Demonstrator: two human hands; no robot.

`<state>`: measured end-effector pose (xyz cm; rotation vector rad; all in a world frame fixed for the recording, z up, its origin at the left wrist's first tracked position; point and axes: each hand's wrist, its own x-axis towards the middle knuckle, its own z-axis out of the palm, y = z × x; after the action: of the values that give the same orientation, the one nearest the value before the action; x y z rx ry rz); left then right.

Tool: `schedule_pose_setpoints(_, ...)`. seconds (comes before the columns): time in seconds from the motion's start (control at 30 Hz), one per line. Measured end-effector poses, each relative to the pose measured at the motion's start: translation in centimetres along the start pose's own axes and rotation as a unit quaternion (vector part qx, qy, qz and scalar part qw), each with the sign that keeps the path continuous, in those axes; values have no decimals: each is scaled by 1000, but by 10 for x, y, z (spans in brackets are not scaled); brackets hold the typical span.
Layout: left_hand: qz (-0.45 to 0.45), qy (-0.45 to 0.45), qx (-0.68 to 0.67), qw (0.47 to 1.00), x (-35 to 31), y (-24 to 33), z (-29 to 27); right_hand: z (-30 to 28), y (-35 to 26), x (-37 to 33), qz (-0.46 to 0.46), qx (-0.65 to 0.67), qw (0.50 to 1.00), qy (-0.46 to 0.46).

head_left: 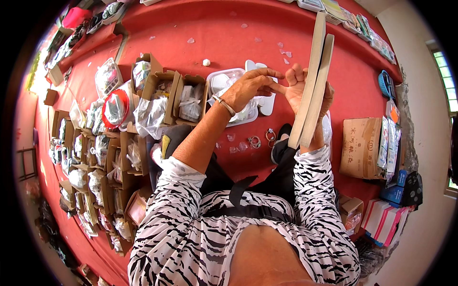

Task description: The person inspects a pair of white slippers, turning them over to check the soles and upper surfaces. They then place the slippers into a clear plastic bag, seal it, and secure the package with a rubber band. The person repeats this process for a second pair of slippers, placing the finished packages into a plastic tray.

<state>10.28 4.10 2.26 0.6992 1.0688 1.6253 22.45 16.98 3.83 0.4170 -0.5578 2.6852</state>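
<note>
With the white tray point(228, 71) on the red floor covering point(181, 52) as the landmark, the two pale, thick slabs point(311, 81) stand to its right, raised edge-on in front of the right hand point(300, 95). The right fingers beside them are curled; the slabs hide the rest, so I cannot tell whether the hand is clamped on them. The left hand point(253, 86) is over the tray's right part, fingers bent and close together, their tips against the right hand's fingers. Just left of the tray sits an open cardboard box point(192, 101) of clear bags; just beyond its left corner lies a small white lump point(206, 62); nearer the person than the tray is a pale ring point(254, 141); well to its right stands a large brown carton point(360, 148)
</note>
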Motion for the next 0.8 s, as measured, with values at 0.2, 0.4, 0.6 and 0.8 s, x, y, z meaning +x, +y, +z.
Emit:
schedule_pose_setpoints(0.2, -8, 21, -34, 999, 1, -3, -2, 1, 1, -2, 5, -31, 998, 47)
schedule_pose_setpoints(0.4, 39, 1, -90, 995, 7, -15, -13, 6, 2, -4, -1, -58, 993, 99)
schedule_pose_setpoints(0.6, 41, -7, -104, 994, 6, -15, -13, 3, 0, -6, -11, -54, 991, 120)
schedule_pose_setpoints(0.8, 87, -34, -89, 992, 5, -11, -9, 6, 0, -5, -14, -58, 989, 133)
